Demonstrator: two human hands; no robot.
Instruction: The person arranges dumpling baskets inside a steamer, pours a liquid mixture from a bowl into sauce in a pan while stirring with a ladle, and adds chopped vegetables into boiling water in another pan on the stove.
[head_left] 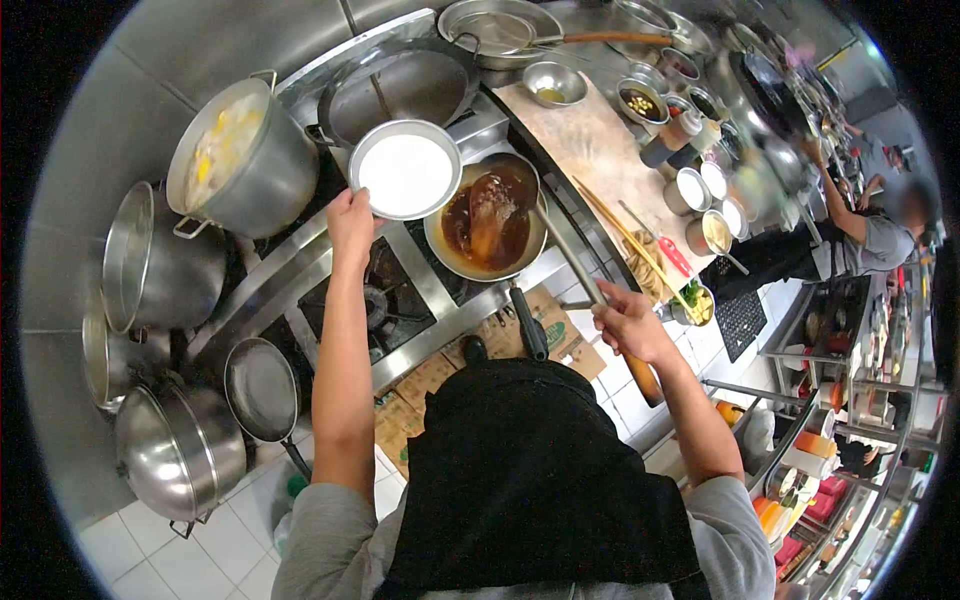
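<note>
My left hand (350, 228) grips the rim of a round metal bowl (455, 190) and holds it level beside the pan. White contents (405, 172) fill it; whether liquid or powder I cannot tell. On the stove, a frying pan (437, 240) with a black handle holds dark brown sauce (465, 225). My right hand (630, 320) is closed round a long ladle (572, 248) near its wooden handle end. The ladle's head dips into the sauce and its outline is partly hidden there.
A wok (400, 95) sits behind the bowl, and a large stockpot (250, 185) stands left. A bare burner (375, 305) lies below my left forearm. Chopsticks (625, 235) and sauce bottles (670, 138) are on the right counter. Another person (865, 240) works at far right.
</note>
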